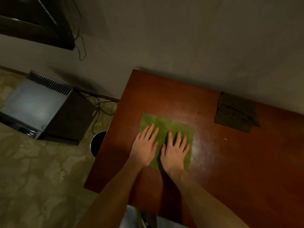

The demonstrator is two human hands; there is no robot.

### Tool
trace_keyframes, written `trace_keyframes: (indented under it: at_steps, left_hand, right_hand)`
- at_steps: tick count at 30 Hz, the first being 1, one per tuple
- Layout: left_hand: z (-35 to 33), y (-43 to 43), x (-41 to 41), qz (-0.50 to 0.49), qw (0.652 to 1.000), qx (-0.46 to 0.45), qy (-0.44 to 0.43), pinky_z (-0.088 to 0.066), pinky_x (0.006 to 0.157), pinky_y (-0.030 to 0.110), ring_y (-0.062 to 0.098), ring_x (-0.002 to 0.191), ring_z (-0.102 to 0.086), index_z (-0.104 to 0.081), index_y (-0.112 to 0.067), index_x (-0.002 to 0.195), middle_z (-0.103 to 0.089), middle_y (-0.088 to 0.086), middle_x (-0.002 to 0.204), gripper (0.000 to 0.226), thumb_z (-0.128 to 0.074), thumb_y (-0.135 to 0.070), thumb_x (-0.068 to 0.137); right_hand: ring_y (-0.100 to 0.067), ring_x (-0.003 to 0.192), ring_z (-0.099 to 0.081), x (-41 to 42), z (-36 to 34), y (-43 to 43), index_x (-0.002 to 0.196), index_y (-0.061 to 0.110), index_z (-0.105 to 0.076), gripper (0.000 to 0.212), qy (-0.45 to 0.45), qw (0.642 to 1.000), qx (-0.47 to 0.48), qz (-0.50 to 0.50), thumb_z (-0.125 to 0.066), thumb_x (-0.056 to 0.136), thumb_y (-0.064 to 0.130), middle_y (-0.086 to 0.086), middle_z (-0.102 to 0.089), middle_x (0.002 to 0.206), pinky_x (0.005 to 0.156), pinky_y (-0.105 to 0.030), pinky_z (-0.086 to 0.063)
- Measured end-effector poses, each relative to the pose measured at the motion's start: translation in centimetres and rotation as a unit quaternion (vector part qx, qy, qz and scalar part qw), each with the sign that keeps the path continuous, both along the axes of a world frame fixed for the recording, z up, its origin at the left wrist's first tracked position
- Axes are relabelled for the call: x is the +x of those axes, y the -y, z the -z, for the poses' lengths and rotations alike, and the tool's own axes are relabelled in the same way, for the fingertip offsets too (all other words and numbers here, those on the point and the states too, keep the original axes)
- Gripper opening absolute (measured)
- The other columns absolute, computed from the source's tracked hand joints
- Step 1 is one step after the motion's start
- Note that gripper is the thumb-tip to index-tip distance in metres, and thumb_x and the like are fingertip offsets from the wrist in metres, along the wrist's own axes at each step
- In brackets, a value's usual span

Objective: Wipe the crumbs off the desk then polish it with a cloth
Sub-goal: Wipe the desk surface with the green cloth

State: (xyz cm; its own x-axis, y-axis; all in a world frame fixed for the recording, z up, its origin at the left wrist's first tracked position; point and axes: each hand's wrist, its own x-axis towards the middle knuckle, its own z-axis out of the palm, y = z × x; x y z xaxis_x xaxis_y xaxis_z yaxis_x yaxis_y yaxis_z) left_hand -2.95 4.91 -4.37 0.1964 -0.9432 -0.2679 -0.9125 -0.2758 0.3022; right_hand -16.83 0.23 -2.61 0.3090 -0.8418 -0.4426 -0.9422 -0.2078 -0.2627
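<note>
**Two hands flat on a green cloth at the left end of a desk**

Head view. A reddish-brown desk [246,170] stands with its far edge against a pale wall [181,38]. A square green cloth [166,122] lies spread flat on the desk top, near the left edge and about midway between the far and near edges. The left hand [145,145] and the right hand [175,153] rest side by side on the near half of the cloth, palms down, fingers straight and slightly spread. Neither hand curls round or pinches anything. The left hand partly overhangs the cloth's left side.

Pale crumbs [202,155] are scattered on the bare wood just beside the cloth's right side, in a lit patch. A second, darker cloth [235,112] lies folded and rumpled at the far edge, touching or nearly touching the wall, well apart from the hands.

On the patterned carpet [41,178], a round bin [98,142] stands just beside the desk's left edge, partly hidden under it. Its inside is dark and its contents cannot be made out. Farther left sits a boxy appliance [37,106] with a vented top, and cables [98,109] trail on the floor between it and the desk.
</note>
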Motion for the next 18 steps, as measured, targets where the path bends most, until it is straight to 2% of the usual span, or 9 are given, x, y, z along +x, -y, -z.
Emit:
trace_keyframes:
  at_steps: [2, 4, 7, 10, 14, 18]
  left_hand:
    - [1.3, 1.9, 0.3, 0.007, 1.0, 0.012, 0.027, 0.011, 0.126, 0.037, 0.014, 0.156, 0.021, 0.003, -0.028, 0.165, 0.017, -0.003, 0.171, 0.06, -0.016, -0.048, 0.111]
    - [2.2, 3.6, 1.1, -0.01, 0.999, -0.008, 0.034, 0.019, 0.124, 0.035, 0.015, 0.156, 0.025, 0.005, -0.029, 0.165, 0.019, -0.002, 0.171, 0.059, -0.012, -0.048, 0.111]
    - [3.5, 5.7, 2.6, -0.047, 0.995, -0.053, 0.065, 0.009, 0.127, 0.039, 0.018, 0.16, 0.014, -0.004, -0.028, 0.166, 0.008, 0.0, 0.173, 0.058, -0.014, -0.047, 0.112]
    - [4.2, 8.0, 4.2, -0.077, 0.991, -0.076, 0.077, -0.004, 0.129, 0.043, 0.018, 0.16, 0.01, -0.01, -0.028, 0.166, 0.003, 0.001, 0.174, 0.057, -0.016, -0.046, 0.112]
    - [4.4, 11.1, 6.9, -0.096, 0.988, -0.094, 0.079, -0.005, 0.13, 0.043, 0.017, 0.16, 0.01, -0.013, -0.028, 0.166, 0.002, 0.0, 0.175, 0.057, -0.018, -0.045, 0.112]
    - [4.6, 14.3, 9.6, -0.124, 0.98, -0.134, 0.081, -0.009, 0.13, 0.042, 0.017, 0.161, -0.001, -0.025, -0.026, 0.165, -0.011, 0.001, 0.174, 0.055, -0.024, -0.042, 0.111]
  right_hand:
    - [-0.05, 0.153, 0.021, 1.3, 2.1, 0.9, 0.167, 0.026, -0.003, 0.066, -0.035, 0.999, -0.016, -0.027, -0.025, 0.108, 0.046, -0.017, 0.012, 0.172, 0.119, -0.072, 0.011]
    - [-0.054, 0.151, 0.024, 2.5, 3.6, 2.5, 0.166, 0.024, -0.002, 0.066, -0.057, 0.997, -0.041, -0.04, -0.018, 0.107, 0.05, -0.02, 0.013, 0.171, 0.114, -0.08, 0.006]
    - [-0.056, 0.153, 0.011, 4.4, 4.9, 5.4, 0.166, 0.026, -0.011, 0.067, -0.063, 0.991, -0.098, -0.059, -0.016, 0.105, 0.053, -0.021, 0.0, 0.172, 0.112, -0.081, -0.002]
    - [-0.052, 0.156, 0.004, 6.3, 5.5, 8.1, 0.165, 0.035, -0.016, 0.063, -0.041, 0.987, -0.14, -0.072, -0.022, 0.106, 0.055, -0.017, -0.006, 0.173, 0.115, -0.079, -0.003]
    - [-0.042, 0.159, 0.007, 8.7, 5.7, 11.2, 0.164, 0.04, -0.015, 0.061, -0.006, 0.984, -0.168, -0.058, -0.02, 0.106, 0.059, -0.009, -0.002, 0.174, 0.122, -0.07, -0.002]
    - [-0.041, 0.159, 0.001, 11.6, 5.7, 14.9, 0.164, 0.039, -0.021, 0.059, 0.017, 0.979, -0.187, -0.076, -0.021, 0.107, 0.057, -0.01, -0.009, 0.174, 0.124, -0.067, -0.004]
